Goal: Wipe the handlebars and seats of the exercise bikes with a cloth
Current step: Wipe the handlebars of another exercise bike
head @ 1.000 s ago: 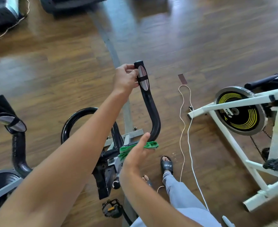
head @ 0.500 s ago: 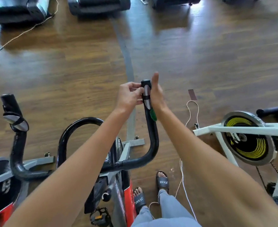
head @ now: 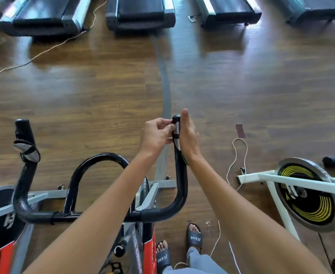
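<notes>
Head view: the right hand point(head: 189, 137), fingers straight, presses the green cloth point(head: 185, 159) against the handlebar point(head: 180, 175) near its tip, having slid up from the bend; the left hand point(head: 156, 135) pinches it steady. This side looks nearly wiped.

Glossy black metal handlebar point(head: 179, 180), silvery grip plate point(head: 177, 131), shiny wood floor point(head: 83, 91)

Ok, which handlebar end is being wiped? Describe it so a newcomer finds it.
From the red bike at bottom centre, follow its black handlebar right to where it bends up. That upright end sits between the left hand and right hand, green cloth at the right wrist; the other end stands untouched.
</notes>
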Tool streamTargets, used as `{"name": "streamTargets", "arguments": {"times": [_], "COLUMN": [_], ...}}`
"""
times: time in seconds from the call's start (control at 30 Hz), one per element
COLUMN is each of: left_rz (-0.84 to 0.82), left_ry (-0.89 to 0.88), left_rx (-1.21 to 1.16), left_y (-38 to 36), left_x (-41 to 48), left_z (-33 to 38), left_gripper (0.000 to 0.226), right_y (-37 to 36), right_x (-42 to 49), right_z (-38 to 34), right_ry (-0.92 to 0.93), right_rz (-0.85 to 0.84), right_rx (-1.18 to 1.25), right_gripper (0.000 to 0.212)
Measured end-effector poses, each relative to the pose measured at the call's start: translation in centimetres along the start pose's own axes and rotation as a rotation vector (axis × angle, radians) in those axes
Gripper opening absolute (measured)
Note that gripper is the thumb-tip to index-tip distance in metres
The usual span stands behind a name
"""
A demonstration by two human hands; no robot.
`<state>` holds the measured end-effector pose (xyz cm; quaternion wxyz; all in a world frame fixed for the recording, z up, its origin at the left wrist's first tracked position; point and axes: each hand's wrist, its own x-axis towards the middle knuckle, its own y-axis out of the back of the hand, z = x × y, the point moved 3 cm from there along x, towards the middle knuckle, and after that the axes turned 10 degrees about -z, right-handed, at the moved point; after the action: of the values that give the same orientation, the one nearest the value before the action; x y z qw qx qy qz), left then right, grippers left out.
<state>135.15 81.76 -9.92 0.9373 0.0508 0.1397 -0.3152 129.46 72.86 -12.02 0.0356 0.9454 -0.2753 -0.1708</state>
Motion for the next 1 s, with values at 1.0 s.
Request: {"name": "streamTargets", "arguments": {"times": [1.0], "left_rz": [0.236], "left_ry": [-0.034], "left_rx": [0.028], "left_y": [-0.4], "left_x": [-0.8], "left_z": [-1.4], "left_gripper": [0.010], "right_y": [0.6], "right_x": [3.6], "right_z": [5.0], "right_ry": [-0.220], "right_rz": [-0.650], "right_rx": [0.507], "right_gripper": [0.082]}}
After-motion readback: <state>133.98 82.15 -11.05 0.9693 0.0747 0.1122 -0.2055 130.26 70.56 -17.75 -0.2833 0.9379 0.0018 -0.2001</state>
